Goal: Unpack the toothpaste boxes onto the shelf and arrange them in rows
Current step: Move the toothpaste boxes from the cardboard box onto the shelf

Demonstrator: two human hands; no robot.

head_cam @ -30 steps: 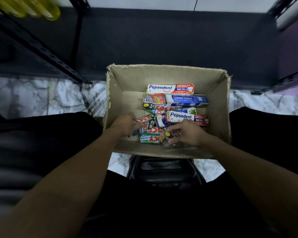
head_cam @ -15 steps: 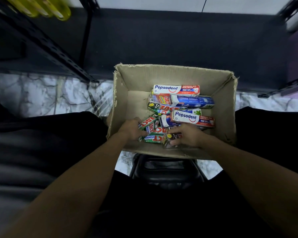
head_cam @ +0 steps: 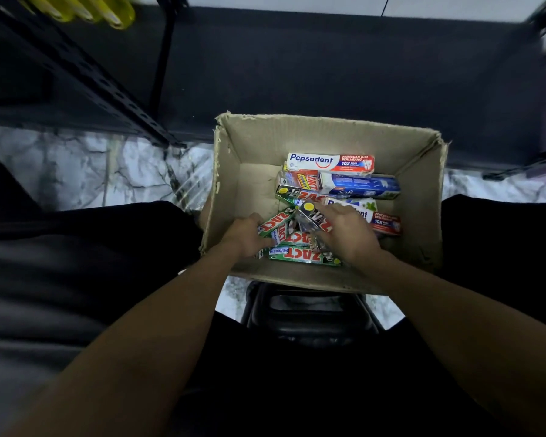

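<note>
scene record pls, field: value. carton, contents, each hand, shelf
carton: open cardboard box, between the person's legs
contents: loose pile of toothpaste boxes; Pepsodent box at the far side, blue box just nearer, Zact boxes nearest
left: left hand grips the near end of a green Zact box
right: right hand grips a black Zact box, tilted above the pile
shelf: dark shelf beyond the carton
other: yellow items top left, blurred
</note>
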